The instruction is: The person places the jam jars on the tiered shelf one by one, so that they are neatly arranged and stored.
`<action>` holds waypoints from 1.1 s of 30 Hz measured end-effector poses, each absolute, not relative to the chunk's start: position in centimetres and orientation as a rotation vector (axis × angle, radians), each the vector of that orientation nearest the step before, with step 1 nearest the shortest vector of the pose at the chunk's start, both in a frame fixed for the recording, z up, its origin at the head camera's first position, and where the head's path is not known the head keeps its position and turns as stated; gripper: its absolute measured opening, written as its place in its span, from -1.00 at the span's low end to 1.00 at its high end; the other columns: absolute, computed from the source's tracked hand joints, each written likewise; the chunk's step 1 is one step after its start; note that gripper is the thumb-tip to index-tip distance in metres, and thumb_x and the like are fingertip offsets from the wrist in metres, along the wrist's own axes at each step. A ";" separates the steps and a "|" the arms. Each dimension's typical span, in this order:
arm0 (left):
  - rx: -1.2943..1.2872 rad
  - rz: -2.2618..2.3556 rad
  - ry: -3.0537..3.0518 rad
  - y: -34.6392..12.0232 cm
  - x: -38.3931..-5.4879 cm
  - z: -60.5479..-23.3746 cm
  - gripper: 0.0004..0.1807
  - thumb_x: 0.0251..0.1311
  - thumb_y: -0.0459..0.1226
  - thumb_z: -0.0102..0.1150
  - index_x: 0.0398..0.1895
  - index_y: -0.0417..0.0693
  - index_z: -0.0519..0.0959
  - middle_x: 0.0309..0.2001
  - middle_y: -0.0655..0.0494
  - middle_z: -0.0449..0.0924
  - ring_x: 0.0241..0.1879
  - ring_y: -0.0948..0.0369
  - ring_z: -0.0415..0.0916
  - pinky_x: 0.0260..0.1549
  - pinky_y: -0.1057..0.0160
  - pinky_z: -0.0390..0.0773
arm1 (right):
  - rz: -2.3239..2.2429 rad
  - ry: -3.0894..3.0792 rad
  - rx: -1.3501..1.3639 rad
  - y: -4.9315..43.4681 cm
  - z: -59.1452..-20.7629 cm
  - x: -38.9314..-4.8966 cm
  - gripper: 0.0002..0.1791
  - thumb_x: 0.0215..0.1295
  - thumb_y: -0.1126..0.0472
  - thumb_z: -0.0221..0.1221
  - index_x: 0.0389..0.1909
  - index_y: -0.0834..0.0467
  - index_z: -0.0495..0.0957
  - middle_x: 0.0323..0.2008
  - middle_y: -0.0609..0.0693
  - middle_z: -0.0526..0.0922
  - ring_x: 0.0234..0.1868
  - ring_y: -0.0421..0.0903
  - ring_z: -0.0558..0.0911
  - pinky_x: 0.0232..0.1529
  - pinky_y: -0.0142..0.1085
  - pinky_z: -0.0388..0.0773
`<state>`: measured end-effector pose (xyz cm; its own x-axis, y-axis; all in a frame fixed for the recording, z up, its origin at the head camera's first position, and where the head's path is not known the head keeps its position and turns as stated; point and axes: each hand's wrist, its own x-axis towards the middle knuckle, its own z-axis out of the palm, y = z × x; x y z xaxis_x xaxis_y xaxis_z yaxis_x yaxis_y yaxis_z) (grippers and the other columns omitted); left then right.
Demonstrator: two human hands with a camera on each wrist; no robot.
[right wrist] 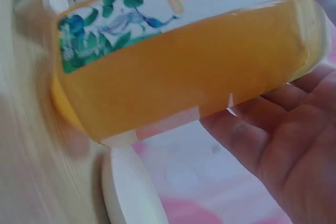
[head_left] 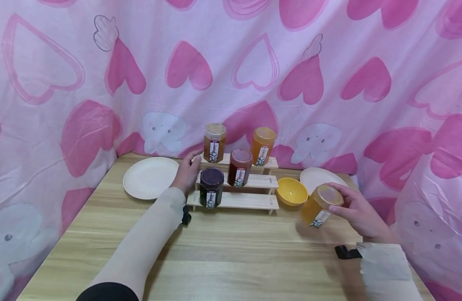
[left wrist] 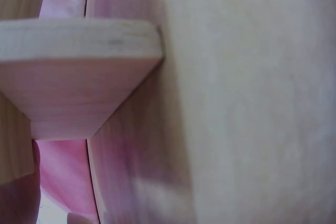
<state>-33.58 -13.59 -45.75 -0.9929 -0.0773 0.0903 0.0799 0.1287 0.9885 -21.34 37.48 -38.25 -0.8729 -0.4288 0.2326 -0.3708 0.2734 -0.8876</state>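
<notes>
My right hand (head_left: 357, 211) grips a tilted jar of yellow-orange preserve (head_left: 314, 209), thumb and fingers around its upper end near the lid. In the right wrist view the jar (right wrist: 184, 72) shows a leafy label, with fingers along its side. My left hand (head_left: 186, 171) is at the left end of a three-tier wooden display stand (head_left: 250, 200), fingers at the top tier's end. A finger (left wrist: 21, 200) shows against a stand post in the left wrist view. A dark jar (head_left: 211, 188), a red jar (head_left: 239, 167), an amber jar (head_left: 214, 142) and an orange jar (head_left: 263, 146) stand on the tiers.
A white plate (head_left: 150, 177) lies left of the stand. Right of it sit a yellow bowl (head_left: 292, 191) and a second white plate (head_left: 321, 176), partly behind the held jar. A pink heart-patterned curtain (head_left: 231, 62) surrounds the wooden table (head_left: 246, 251) at the back and sides.
</notes>
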 end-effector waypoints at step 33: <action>-0.013 -1.996 -2.228 -13.6 -33.9 -46.2 -0.53 0.65 0.03 -0.09 0.49 0.23 0.46 -0.35 0.08 0.39 -0.35 0.16 0.35 -0.26 0.16 0.44 | -1.680 2.303 -0.712 23.8 -41.0 -27.4 -0.24 0.32 0.36 0.40 0.51 0.25 0.35 0.26 0.29 0.59 0.11 -0.12 0.68 0.12 -0.33 0.64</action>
<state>-33.86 -13.59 -46.24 -0.9886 -0.0939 0.1176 0.1066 0.1145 0.9877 -27.40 23.76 -41.01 -0.8632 -0.4915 0.1155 -0.2601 0.2368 -0.9361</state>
